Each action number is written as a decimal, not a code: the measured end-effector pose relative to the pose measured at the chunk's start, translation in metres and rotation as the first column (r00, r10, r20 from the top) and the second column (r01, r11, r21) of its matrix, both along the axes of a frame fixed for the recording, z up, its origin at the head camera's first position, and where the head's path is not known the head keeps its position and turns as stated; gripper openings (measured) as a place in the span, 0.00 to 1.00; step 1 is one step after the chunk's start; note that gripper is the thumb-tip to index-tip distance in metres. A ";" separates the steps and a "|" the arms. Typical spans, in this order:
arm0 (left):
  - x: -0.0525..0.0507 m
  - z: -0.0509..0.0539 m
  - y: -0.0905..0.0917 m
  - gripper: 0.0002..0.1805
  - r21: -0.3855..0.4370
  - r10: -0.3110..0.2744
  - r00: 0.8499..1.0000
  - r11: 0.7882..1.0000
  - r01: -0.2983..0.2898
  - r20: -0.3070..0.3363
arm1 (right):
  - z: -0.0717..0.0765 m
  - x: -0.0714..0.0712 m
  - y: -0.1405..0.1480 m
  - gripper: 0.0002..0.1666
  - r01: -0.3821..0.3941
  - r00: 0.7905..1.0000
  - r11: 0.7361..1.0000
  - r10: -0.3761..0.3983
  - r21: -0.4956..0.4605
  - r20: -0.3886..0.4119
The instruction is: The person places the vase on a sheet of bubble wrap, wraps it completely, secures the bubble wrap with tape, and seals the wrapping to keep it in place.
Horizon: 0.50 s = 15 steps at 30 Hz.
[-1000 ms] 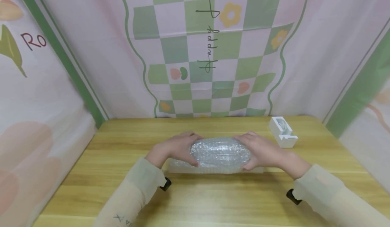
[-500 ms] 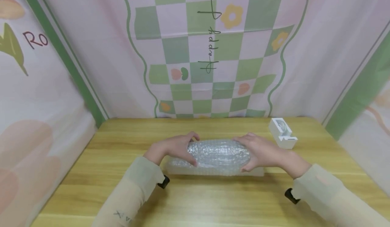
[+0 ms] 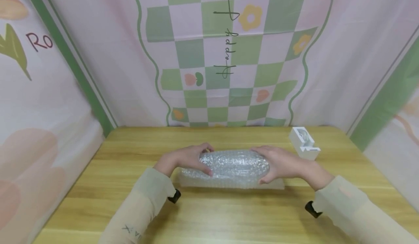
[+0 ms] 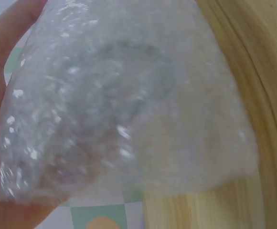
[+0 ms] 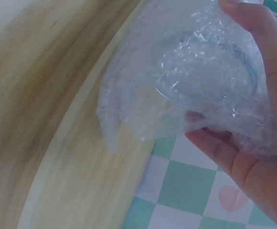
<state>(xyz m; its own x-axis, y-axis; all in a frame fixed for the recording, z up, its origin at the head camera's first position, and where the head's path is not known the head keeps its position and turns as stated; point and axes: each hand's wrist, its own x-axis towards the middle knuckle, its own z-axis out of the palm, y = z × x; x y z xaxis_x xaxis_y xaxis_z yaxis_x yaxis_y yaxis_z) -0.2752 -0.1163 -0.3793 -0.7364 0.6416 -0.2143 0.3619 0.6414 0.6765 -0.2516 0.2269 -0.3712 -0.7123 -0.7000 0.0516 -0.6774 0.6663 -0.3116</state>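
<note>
A roll of bubble wrap [image 3: 234,164] lies crosswise near the middle of the table, with a flat flap of the wrap along its front. At its left end my left hand [image 3: 186,158] grips it, thumb in front and fingers behind. My right hand [image 3: 283,164] holds the right end the same way. Through the open end of the bubble wrap [image 5: 129,105] in the right wrist view, the round rim of a clear, glass-like object [image 5: 200,71] shows. In the left wrist view, a blurred round outline shows inside the bubble wrap [image 4: 200,133]. Most finger undersides are hidden.
A small white tape dispenser [image 3: 304,144] with a clear roll stands at the back right of the wooden table [image 3: 229,215]. Behind the table hangs a checked green and white cloth [image 3: 242,66]; more cloth hangs at both sides.
My left hand has shifted slightly left along the roll, and its upper fingers have lifted a little. More of the wrapped roll shows between my hands. The right hand has barely moved.
</note>
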 end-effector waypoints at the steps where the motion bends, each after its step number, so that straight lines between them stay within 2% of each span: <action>1: 0.001 0.000 0.000 0.46 -0.008 -0.003 0.999 1.000 0.002 -0.032 | 0.000 -0.001 0.000 0.62 -0.004 1.000 1.000 0.004 -0.002 0.005; 3: 0.003 0.001 -0.001 0.47 -0.034 -0.015 0.994 0.999 0.011 -0.108 | 0.000 -0.003 0.000 0.62 -0.013 1.000 1.000 0.013 -0.006 0.015; 6: 0.006 0.003 -0.001 0.49 -0.088 -0.046 0.975 0.996 0.028 -0.215 | 0.002 -0.005 0.000 0.61 -0.022 0.999 1.000 0.022 -0.003 0.028; 9: 0.008 0.004 -0.001 0.49 -0.095 -0.065 0.963 0.995 0.041 -0.262 | 0.003 -0.007 0.000 0.62 -0.029 0.999 1.000 0.029 0.000 0.038; 11: 0.010 0.006 -0.001 0.45 -0.102 -0.078 0.952 0.994 0.050 -0.296 | 0.003 -0.008 0.000 0.62 -0.030 0.998 1.000 0.030 -0.001 0.046; 13: 0.012 0.008 0.000 0.42 -0.118 -0.092 0.936 0.991 0.055 -0.339 | 0.004 -0.009 0.000 0.62 -0.028 0.998 1.000 0.028 -0.001 0.054; 15: 0.015 0.009 0.002 0.39 -0.156 -0.118 0.911 0.986 0.060 -0.395 | 0.004 -0.010 0.000 0.63 -0.023 0.998 1.000 0.023 0.000 0.065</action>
<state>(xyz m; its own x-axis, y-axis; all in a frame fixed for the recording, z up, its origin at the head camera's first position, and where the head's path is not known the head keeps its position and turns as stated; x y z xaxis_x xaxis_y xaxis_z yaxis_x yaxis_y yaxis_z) -0.2604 -0.1143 -0.3702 -0.7199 0.6941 -0.0033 0.6440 0.6697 0.3698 -0.2612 0.2273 -0.3673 -0.6976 -0.7164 0.0047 -0.6710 0.6510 -0.3548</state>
